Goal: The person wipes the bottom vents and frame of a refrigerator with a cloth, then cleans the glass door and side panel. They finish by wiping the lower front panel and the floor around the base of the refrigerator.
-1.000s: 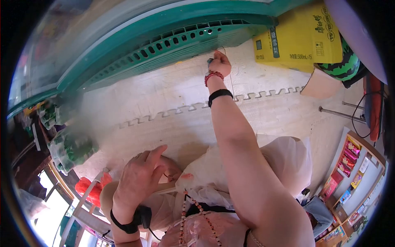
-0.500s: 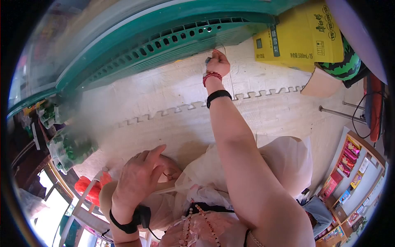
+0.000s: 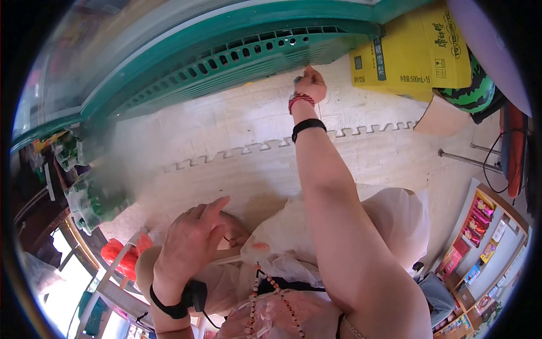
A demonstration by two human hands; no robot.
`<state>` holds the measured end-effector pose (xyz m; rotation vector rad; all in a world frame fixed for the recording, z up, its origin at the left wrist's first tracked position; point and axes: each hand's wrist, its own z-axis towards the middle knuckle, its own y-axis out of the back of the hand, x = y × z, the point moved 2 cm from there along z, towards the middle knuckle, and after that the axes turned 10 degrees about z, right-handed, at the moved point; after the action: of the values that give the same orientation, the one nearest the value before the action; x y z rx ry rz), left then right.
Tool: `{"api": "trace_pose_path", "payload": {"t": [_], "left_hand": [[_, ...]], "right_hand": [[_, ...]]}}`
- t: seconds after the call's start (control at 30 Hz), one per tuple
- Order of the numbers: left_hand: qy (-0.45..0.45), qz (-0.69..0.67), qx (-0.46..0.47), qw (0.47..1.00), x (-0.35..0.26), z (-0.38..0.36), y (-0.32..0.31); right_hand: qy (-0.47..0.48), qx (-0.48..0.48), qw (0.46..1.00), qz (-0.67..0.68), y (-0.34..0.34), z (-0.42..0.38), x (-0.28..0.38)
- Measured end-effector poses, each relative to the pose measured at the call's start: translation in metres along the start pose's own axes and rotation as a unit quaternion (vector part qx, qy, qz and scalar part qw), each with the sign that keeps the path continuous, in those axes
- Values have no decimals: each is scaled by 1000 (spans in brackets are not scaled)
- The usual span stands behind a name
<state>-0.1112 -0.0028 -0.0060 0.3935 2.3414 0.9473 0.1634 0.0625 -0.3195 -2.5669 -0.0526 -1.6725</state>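
Observation:
My right hand [image 3: 311, 85] reaches forward, low over the pale floor mat [image 3: 248, 127], close to the bottom edge of a green slatted grille [image 3: 243, 53]. Its fingers are closed round a small dark bluish item that is too small to name. A red bracelet and a black band circle that wrist. Near my knee, my left hand [image 3: 189, 240] is raised with thumb and fingers apart and nothing in it. A black strap with a small device is on the left wrist.
A yellow carton [image 3: 406, 56] stands at the upper right, beside a green striped ball-like object [image 3: 474, 90]. Green bottles in plastic wrap [image 3: 96, 198] are at the left. Shelves with packets [image 3: 480, 248] are at the lower right, and a red bag [image 3: 119, 255] is at the lower left.
My right hand has moved slightly to the right along the grille's lower edge, its fingers still closed. My left hand has stayed nearly where it was.

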Motion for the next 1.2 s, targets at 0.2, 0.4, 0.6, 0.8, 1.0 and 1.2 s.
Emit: {"api": "trace_pose_path", "payload": {"t": [0.2,0.4,0.6,0.8,1.0,1.2], "left_hand": [[-24,5,-7,1000,-5,10,-3],[-4,6,1,1000,-2,3,-3],[-13,-1,-16,1000,0,1,-3],[17,-2,12,1000,4,2,-3],[9,-6,27,1000,4,9,-3],[-22,-6,23,999,-3,22,-4]], "right_hand": [[98,70,988,-93,0,-11,-21],[-169,-8,980,106,-5,34,-3],[-414,57,877,236,-6,33,5],[-502,7,812,298,-6,39,0],[-539,-7,764,355,-3,29,0],[-563,65,740,362,-1,29,-5]]}}
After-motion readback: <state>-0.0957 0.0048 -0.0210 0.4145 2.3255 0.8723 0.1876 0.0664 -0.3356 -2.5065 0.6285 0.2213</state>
